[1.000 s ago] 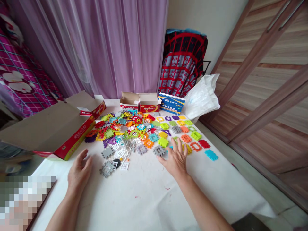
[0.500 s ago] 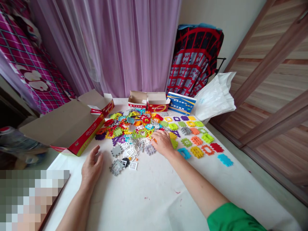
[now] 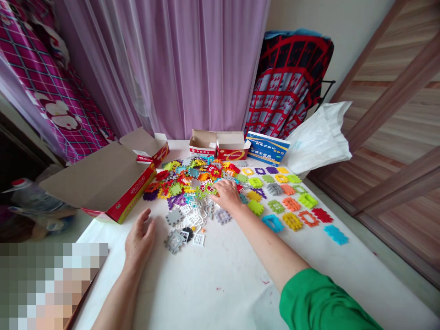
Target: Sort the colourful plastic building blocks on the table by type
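My right hand reaches over the right side of a heaped pile of colourful plastic building pieces. Its fingers curl down among the pieces, and whatever they pinch is hidden. Just in front of it lie white window-shaped pieces and a greyish-lilac square frame. My left hand rests on the white-covered table left of the pile, fingers loosely apart, holding nothing. Near it are a flat grey piece, a grey frame and a partly covered black piece.
Right of the pile, loose rows of pieces include a blue one and a red one. An open red carton stands left. Small open boxes, a blue box and a white bag line the back.
My right hand has moved a little farther into the pile and to the left. My left hand stays by the pile. The whole view has shifted slightly.
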Demonstrator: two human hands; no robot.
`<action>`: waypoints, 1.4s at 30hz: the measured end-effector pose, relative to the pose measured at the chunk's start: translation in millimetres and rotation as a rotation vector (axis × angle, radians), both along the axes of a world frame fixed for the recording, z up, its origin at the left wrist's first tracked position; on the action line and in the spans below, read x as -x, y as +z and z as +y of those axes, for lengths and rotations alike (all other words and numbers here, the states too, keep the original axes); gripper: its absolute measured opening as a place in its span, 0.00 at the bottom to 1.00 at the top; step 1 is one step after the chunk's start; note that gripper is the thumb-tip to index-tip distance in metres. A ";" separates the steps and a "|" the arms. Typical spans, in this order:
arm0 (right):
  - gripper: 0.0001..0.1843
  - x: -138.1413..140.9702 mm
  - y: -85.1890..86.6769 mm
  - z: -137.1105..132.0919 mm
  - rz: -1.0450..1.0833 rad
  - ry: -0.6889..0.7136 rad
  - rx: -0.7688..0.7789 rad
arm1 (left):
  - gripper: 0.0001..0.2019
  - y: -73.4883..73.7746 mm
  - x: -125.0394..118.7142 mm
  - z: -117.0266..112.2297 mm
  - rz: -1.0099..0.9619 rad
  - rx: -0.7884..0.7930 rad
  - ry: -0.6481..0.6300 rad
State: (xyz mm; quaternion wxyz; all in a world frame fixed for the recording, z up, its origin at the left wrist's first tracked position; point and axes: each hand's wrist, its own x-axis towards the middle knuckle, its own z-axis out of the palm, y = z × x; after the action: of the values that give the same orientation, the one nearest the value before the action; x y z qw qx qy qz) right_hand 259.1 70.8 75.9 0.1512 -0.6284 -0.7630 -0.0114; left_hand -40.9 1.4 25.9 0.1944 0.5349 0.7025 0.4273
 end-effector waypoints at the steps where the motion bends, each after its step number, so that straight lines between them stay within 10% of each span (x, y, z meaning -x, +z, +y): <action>1: 0.14 -1.5 0.3 -2.3 0.036 -0.014 -0.027 | 0.25 0.2 0.2 -0.4 0.006 -0.013 0.003; 6: 0.15 -3.5 -0.1 -36.0 0.432 -0.071 0.005 | 0.22 10.9 -8.7 -10.0 0.152 -0.177 -0.014; 11: 0.19 1.9 -9.5 -89.4 1.180 0.086 0.446 | 0.17 32.6 -46.5 -21.6 0.158 -0.289 -0.300; 17: 0.25 -7.7 -12.1 -114.0 1.488 0.204 0.788 | 0.24 54.4 -97.8 -18.5 -0.252 0.120 -0.685; 22: 0.26 -14.1 -16.2 -109.9 1.557 0.176 0.839 | 0.25 50.2 -113.7 -13.9 -0.469 0.359 -0.710; 32: 0.31 -11.0 -23.8 -106.8 1.403 0.037 0.462 | 0.29 44.0 -115.4 -15.7 -0.777 0.474 -0.564; 42: 0.29 0.3 -23.5 -116.6 0.572 0.184 -0.186 | 0.28 47.3 -112.5 -18.3 -0.809 0.499 -0.521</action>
State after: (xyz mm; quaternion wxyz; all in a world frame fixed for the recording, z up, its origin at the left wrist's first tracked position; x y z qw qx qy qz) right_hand 258.8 -45.8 52.4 0.4170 -0.5179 -0.7388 0.1101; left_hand 71.6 -16.9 73.2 0.6699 0.4219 0.4959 0.3568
